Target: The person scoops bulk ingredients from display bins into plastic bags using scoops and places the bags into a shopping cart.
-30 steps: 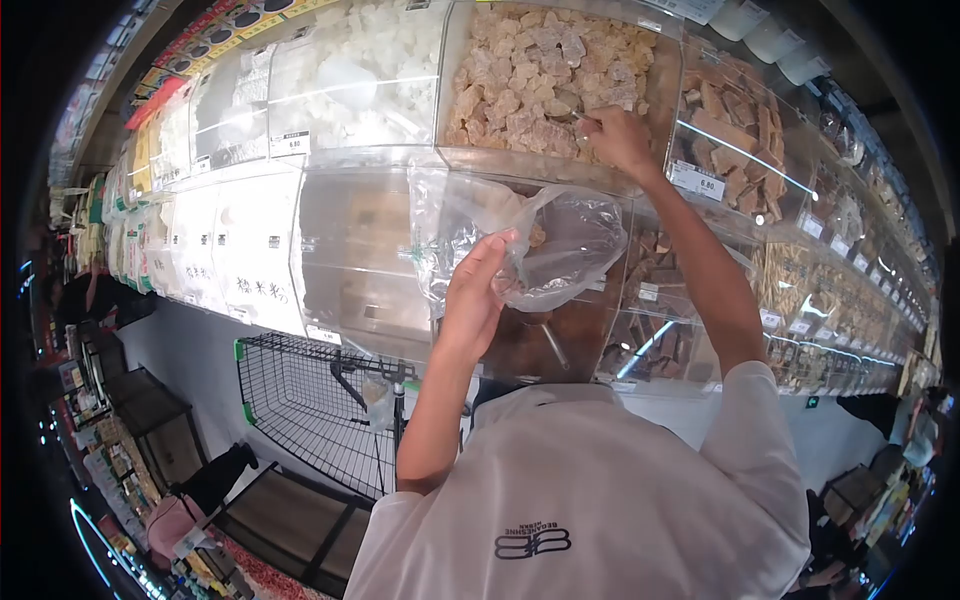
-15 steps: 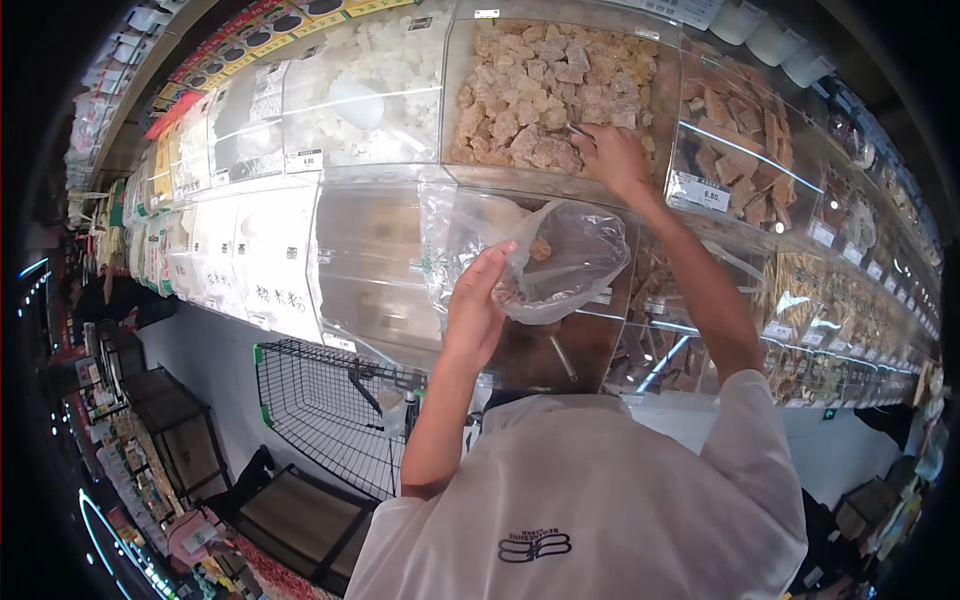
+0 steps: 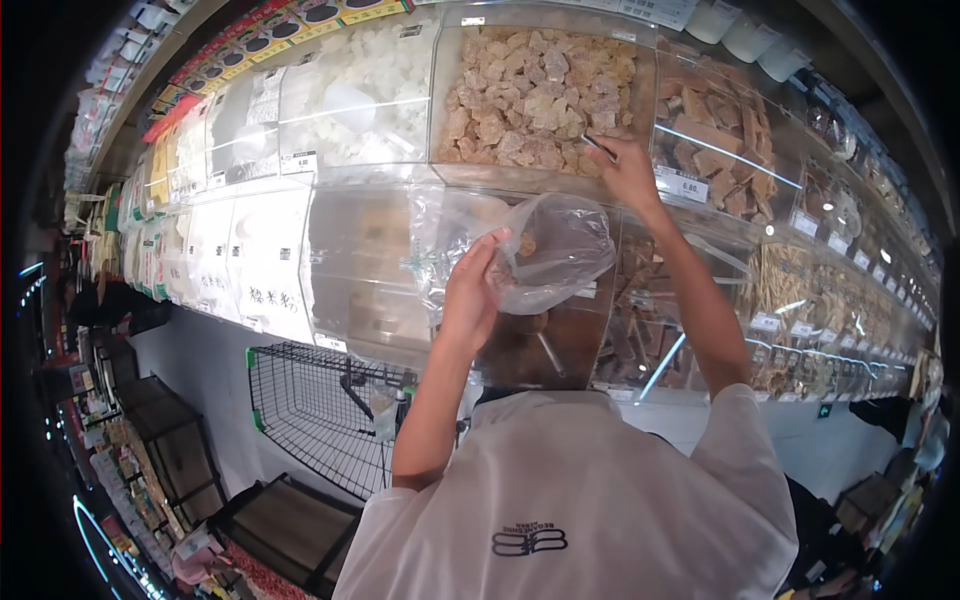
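My left hand (image 3: 474,285) grips the side of a clear plastic bag (image 3: 560,255), its thumb and fingers closed on the film. A small brown lump (image 3: 527,244) shows inside the bag. Over the front right part of a bin of amber sugar-like chunks (image 3: 540,90), my right hand (image 3: 625,165) is closed round a thin dark handle (image 3: 600,147). The far end of that tool is too small to tell among the chunks. The bag hangs below this bin, in front of my chest.
A bin of white lumps (image 3: 365,90) with a scoop is to the left, and a bin of brown slabs (image 3: 720,130) to the right. Lower bins (image 3: 545,350) stand near my body. A wire shopping cart (image 3: 315,405) is at lower left, beside dark crates (image 3: 285,525).
The view has shifted slightly. My right hand has turned over the chunks, and more of the dark handle shows. My left hand still holds the bag.
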A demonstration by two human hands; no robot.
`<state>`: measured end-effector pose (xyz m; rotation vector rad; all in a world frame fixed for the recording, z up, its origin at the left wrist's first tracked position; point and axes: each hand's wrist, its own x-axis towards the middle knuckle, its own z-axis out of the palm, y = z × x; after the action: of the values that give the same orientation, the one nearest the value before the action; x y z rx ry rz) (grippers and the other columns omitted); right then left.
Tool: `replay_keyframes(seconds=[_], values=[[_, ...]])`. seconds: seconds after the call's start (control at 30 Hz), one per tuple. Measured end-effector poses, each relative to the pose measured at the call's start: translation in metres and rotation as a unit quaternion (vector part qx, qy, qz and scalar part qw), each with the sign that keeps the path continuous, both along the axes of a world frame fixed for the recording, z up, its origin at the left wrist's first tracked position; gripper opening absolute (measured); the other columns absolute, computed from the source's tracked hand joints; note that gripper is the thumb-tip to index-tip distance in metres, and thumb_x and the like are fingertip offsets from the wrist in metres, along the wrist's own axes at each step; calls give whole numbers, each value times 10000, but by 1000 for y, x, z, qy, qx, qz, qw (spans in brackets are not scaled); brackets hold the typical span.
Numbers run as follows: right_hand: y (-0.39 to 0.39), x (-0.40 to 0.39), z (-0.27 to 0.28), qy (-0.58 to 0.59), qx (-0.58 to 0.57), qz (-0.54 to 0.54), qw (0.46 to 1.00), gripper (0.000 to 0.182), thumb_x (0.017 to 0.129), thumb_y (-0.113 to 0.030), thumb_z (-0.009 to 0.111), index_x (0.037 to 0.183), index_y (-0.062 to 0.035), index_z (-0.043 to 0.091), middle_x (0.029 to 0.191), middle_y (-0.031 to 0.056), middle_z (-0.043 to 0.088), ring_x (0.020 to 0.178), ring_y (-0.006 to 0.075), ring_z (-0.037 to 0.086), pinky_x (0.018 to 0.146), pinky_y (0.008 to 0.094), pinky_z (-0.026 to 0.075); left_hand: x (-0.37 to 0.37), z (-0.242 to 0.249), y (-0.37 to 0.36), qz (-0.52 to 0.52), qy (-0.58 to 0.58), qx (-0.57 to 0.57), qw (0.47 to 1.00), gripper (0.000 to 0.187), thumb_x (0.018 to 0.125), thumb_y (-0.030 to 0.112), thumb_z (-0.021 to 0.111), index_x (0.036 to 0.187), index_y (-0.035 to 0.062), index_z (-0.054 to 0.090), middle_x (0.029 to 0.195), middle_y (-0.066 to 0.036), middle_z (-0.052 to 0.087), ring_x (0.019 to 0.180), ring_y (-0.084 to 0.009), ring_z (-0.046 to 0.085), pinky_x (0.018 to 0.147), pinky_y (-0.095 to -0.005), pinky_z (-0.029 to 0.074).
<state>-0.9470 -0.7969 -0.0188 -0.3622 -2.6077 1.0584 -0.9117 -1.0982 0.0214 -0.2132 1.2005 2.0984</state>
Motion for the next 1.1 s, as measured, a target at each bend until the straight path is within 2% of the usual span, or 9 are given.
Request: replay_keyframes(seconds=[0.13,0.4,0.5,0.63,0.73,0.8,0.9,0.97,1.1], values=[[5,18,13,54,-9,21,998,380,935,-302,677,1150,10,705,965,205,734,837,320,706,765,387,522,-1,11,14,24,12,-5,1000,323,1070,289,469,1288,95,608,1262,-43,594,1080,-146,569,881,-326,450],[27,117,133,-150,15,119,981,356,931,-237,714,1164,31,696,984,162,749,883,181,689,790,312,511,-3,2,17,10,12,73,997,377,1079,271,451,1368,57,564,1311,-46,570,1122,-147,554,929,-327,448],[17,131,128,-195,47,169,965,360,925,-279,715,1134,14,713,956,156,747,849,222,685,812,352,506,-2,-6,16,20,39,65,997,386,1082,253,447,1379,29,548,1343,-50,558,1138,-147,546,983,-333,442],[-33,112,75,-147,101,242,954,337,916,-307,683,1087,-20,731,1001,164,721,865,394,656,913,479,465,4,-1,19,30,60,72,995,417,1085,276,448,1406,21,524,1384,-43,542,1151,-132,534,1016,-333,427],[-81,88,56,-157,226,278,920,299,871,-171,663,1139,-45,706,967,159,691,881,362,668,829,448,521,-7,-17,16,38,84,61,994,442,1085,307,450,1438,47,505,1440,-48,504,1104,-99,519,903,-284,455],[-101,84,60,-170,327,301,879,329,839,-120,653,1162,-68,692,924,150,675,879,333,675,765,421,550,-16,-13,5,15,58,107,992,444,1087,316,447,1455,73,494,1301,-25,563,977,-72,517,803,-256,445],[-92,99,77,-28,406,252,878,395,790,-67,641,1181,-101,678,894,124,656,815,305,685,673,389,561,-16,6,4,32,36,82,995,461,1082,331,453,1487,113,462,946,36,514,725,-38,438,644,-215,398],[-69,114,115,-55,355,205,911,319,817,-82,678,1134,-81,718,861,114,657,757,298,683,657,397,547,-14,11,2,40,25,69,997,468,1079,338,458,1499,131,449,791,62,466,629,-28,397,588,-202,375],[-13,116,163,-120,273,114,948,255,858,-153,707,1088,-49,745,835,130,679,747,339,663,713,425,533,-9,12,-2,36,-3,77,996,458,1085,344,457,1487,125,469,765,84,385,640,-4,337,579,-179,314]])
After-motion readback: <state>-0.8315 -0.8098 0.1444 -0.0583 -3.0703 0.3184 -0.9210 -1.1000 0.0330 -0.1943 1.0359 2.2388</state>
